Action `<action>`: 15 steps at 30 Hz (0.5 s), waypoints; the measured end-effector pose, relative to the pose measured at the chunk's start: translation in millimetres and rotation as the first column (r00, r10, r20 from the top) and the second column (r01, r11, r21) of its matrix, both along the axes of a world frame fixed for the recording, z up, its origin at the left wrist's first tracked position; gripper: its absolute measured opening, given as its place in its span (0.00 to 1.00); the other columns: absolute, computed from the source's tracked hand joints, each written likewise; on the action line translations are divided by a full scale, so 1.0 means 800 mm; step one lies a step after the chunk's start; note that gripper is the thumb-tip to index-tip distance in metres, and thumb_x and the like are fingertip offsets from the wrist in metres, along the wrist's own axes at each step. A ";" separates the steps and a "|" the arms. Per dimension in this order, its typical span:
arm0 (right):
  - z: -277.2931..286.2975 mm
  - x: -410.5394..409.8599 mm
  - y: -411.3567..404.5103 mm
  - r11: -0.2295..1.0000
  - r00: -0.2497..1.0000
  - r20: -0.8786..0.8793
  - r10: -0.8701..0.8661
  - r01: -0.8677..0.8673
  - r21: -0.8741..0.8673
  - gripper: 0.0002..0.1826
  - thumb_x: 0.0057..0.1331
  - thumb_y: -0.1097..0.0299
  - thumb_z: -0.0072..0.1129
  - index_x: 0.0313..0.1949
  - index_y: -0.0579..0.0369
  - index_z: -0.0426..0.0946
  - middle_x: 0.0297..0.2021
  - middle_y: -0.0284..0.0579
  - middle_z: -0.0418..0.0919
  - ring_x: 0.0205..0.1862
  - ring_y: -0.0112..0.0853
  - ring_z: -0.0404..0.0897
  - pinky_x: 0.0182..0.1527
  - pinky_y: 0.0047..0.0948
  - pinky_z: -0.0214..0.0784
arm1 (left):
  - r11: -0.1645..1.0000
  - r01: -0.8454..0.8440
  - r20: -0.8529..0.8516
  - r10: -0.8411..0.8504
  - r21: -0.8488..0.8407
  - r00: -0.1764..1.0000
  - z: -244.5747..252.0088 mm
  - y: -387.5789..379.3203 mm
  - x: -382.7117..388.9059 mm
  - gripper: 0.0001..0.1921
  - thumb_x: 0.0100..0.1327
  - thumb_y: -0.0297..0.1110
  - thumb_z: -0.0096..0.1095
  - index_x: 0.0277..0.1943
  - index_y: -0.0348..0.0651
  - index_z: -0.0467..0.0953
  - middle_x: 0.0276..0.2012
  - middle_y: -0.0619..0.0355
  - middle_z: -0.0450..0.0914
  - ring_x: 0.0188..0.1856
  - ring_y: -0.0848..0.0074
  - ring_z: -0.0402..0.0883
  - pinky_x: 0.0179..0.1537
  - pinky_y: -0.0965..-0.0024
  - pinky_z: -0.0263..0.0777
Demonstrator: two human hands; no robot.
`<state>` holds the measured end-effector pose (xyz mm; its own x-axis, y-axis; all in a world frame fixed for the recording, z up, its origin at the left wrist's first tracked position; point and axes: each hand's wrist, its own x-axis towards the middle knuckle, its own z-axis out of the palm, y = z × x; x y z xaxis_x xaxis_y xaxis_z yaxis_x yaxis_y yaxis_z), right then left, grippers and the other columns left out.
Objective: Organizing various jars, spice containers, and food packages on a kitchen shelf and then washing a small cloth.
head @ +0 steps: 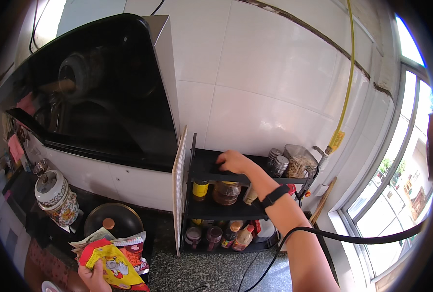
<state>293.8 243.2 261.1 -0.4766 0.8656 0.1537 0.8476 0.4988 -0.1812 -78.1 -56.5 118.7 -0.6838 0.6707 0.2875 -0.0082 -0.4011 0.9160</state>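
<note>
My left hand [92,275] grips a yellow and red packet [114,264] with a printed chicken at the lower left. Behind that packet, a dark red printed pouch [136,255] and a crumpled pale wrapper [94,239] fan out, seemingly in the same grasp. Stretched forward, my right hand [232,161] is at the top tier of a black metal rack [209,157], left of its jars. Its fingers curl down towards the shelf surface. Whatever lies under those fingers is hidden.
Two metal-lidded jars [279,164] and a clear container of dried food [299,160] share the top tier. Sauce bottles [242,237] stand lowest. A thin board [178,197] divides rack from stove, where a lidded pan [117,215] sits below a range hood [103,102]. A black cable [347,237] crosses my right arm.
</note>
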 end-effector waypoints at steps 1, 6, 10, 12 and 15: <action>0.003 0.015 -0.007 0.997 0.995 0.094 -0.047 0.041 0.063 0.14 0.49 0.69 0.53 0.37 0.57 0.76 0.36 0.54 0.76 0.41 0.47 0.73 0.44 0.37 0.66 | 0.999 0.031 0.009 -0.031 0.012 0.999 -0.001 0.002 0.001 0.11 0.56 0.20 0.50 0.44 0.32 0.67 0.37 0.56 0.75 0.36 0.79 0.74 0.40 0.77 0.66; 0.018 0.063 -0.021 0.735 0.731 0.117 -0.672 0.638 0.229 0.11 0.55 0.72 0.47 0.35 0.57 0.77 0.38 0.52 0.76 0.43 0.42 0.76 0.41 0.36 0.70 | 1.000 0.021 -0.011 -0.021 0.010 1.000 0.002 0.005 0.005 0.11 0.56 0.20 0.50 0.44 0.32 0.67 0.37 0.56 0.75 0.36 0.79 0.73 0.40 0.77 0.66; -0.007 0.080 0.003 0.675 0.656 0.166 -0.737 0.696 0.244 0.10 0.56 0.72 0.48 0.36 0.57 0.77 0.41 0.51 0.75 0.45 0.41 0.75 0.42 0.34 0.70 | 1.000 -0.024 0.001 0.024 0.009 1.000 -0.006 0.001 -0.001 0.11 0.56 0.20 0.51 0.43 0.32 0.67 0.37 0.56 0.74 0.36 0.79 0.73 0.40 0.78 0.66; -0.008 0.075 0.007 0.678 0.658 0.167 -0.735 0.700 0.226 0.10 0.54 0.74 0.50 0.37 0.58 0.76 0.42 0.52 0.75 0.45 0.43 0.74 0.42 0.34 0.70 | 1.000 -0.024 -0.001 0.024 0.005 1.000 -0.012 -0.003 -0.007 0.11 0.56 0.20 0.51 0.44 0.32 0.67 0.37 0.56 0.74 0.36 0.79 0.73 0.40 0.78 0.66; 0.002 0.063 0.012 0.685 0.664 0.168 -0.728 0.710 0.162 0.12 0.54 0.75 0.50 0.38 0.60 0.75 0.42 0.54 0.74 0.46 0.44 0.74 0.43 0.36 0.70 | 0.998 -0.068 -0.002 0.068 -0.015 0.998 -0.021 -0.010 -0.016 0.11 0.56 0.20 0.51 0.44 0.32 0.67 0.37 0.56 0.74 0.36 0.80 0.73 0.40 0.78 0.65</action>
<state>344.6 253.0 263.0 0.2621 0.9419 0.2100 0.9596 -0.2775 0.0472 -91.3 -64.7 101.9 -0.7273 0.6271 0.2788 0.0203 -0.3864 0.9221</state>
